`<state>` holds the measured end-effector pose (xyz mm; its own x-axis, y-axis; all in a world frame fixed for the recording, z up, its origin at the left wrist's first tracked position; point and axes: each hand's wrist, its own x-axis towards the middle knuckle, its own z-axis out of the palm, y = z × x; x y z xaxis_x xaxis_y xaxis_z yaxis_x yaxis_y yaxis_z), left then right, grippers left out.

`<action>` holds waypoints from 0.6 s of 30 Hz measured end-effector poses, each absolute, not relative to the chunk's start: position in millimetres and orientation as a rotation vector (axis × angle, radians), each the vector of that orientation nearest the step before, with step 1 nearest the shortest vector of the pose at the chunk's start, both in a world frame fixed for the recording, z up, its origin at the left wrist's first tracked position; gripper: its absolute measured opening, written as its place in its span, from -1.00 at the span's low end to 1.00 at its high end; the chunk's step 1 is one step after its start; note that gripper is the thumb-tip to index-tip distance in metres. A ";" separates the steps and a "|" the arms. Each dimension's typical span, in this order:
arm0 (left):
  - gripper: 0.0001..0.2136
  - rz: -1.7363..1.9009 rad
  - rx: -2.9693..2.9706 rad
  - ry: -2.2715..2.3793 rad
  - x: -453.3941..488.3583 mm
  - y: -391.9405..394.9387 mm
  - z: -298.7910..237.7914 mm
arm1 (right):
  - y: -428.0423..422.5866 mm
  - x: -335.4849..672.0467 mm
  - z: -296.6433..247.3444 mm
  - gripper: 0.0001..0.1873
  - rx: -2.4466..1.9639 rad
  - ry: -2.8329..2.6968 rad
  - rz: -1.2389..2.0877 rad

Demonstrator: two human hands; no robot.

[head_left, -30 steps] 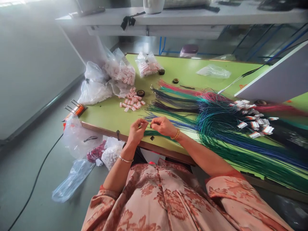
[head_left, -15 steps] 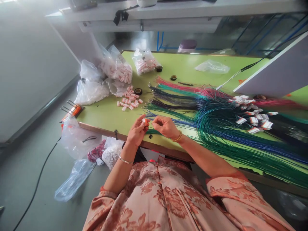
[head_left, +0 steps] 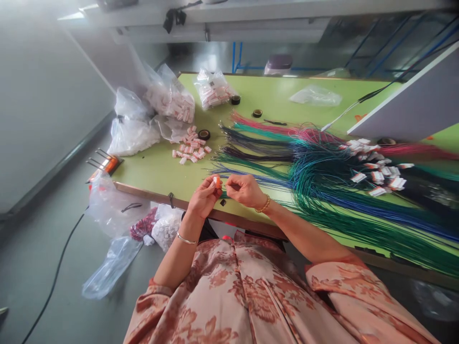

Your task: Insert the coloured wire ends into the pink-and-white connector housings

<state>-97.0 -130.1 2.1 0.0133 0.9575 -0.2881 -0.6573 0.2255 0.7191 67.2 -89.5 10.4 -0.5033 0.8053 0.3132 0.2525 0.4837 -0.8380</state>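
My left hand [head_left: 204,195] pinches a small orange-and-white plastic connector [head_left: 217,182] between thumb and fingers, above the table's front edge. Close on its right, my right hand [head_left: 246,190] is closed in a pinch on a thin wire, of which only a short tip shows toward the connector. Most of that wire is hidden by the fingers. Under and beyond the right hand lie blue wires [head_left: 265,180] and green wires [head_left: 247,167] in bundles. Loose white-and-orange connectors [head_left: 190,149] lie in a heap beyond my left hand.
Clear bags of connectors [head_left: 172,102] stand at the back left. Rolls of black tape [head_left: 204,134] and tweezers [head_left: 275,123] lie on the green table [head_left: 150,172]. Wired connectors [head_left: 380,169] are piled on the right. An orange holder with metal prongs [head_left: 109,165] sits at the left edge.
The connector has turned slightly more upright in my left hand, showing more orange. My right hand has moved slightly left, nearer to it. The camera view has shifted a little.
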 end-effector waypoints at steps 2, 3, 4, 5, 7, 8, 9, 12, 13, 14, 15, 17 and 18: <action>-0.76 1.324 0.456 0.861 -96.8 -130.6 2.7 | -89.4 67.7 11.2 -0.90 -0.876 -2.036 0.956; -0.76 1.323 0.463 0.865 -96.8 -130.8 3.0 | -89.4 67.8 11.7 -0.90 -0.880 -2.047 0.943; -0.75 1.322 0.467 0.868 -96.8 -131.1 3.3 | -89.5 67.9 12.2 -0.90 -0.883 -2.056 0.925; -0.74 1.320 0.468 0.870 -96.9 -131.4 3.6 | -89.6 68.0 12.8 -0.90 -0.883 -2.063 0.905; -0.74 1.318 0.474 0.879 -97.3 -132.0 4.2 | -89.7 68.0 13.8 -0.91 -0.876 -2.087 0.867; -0.74 1.317 0.481 0.888 -97.6 -132.3 4.4 | -89.7 68.1 14.2 -0.91 -0.872 -2.103 0.851; -0.74 1.316 0.490 0.900 -97.9 -132.5 4.6 | -89.7 68.1 14.6 -0.91 -0.871 -2.121 0.836; -0.73 1.326 0.519 0.934 -97.6 -133.3 4.9 | -89.7 68.1 15.5 -0.91 -0.885 -2.165 0.794; -0.72 1.336 0.528 0.941 -96.7 -133.5 4.8 | -89.7 68.0 15.6 -0.91 -0.886 -2.175 0.786; -0.71 1.347 0.539 0.947 -95.3 -133.8 4.6 | -89.9 67.9 15.6 -0.90 -0.883 -2.183 0.782; -0.70 1.362 0.550 0.956 -93.4 -134.0 4.3 | -90.0 67.7 15.4 -0.90 -0.878 -2.190 0.780; -0.68 1.386 0.566 0.991 -88.6 -134.6 3.4 | -90.4 67.0 14.1 -0.87 -0.867 -2.203 0.776; -0.67 1.394 0.572 1.016 -85.9 -134.9 2.8 | -90.5 66.6 13.0 -0.85 -0.861 -2.212 0.771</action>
<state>-85.9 -134.9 2.8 -0.1205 0.9627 -0.2421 -0.5251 0.1452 0.8386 66.6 -90.5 13.0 -0.5849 0.7356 0.3417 0.3639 0.6145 -0.7000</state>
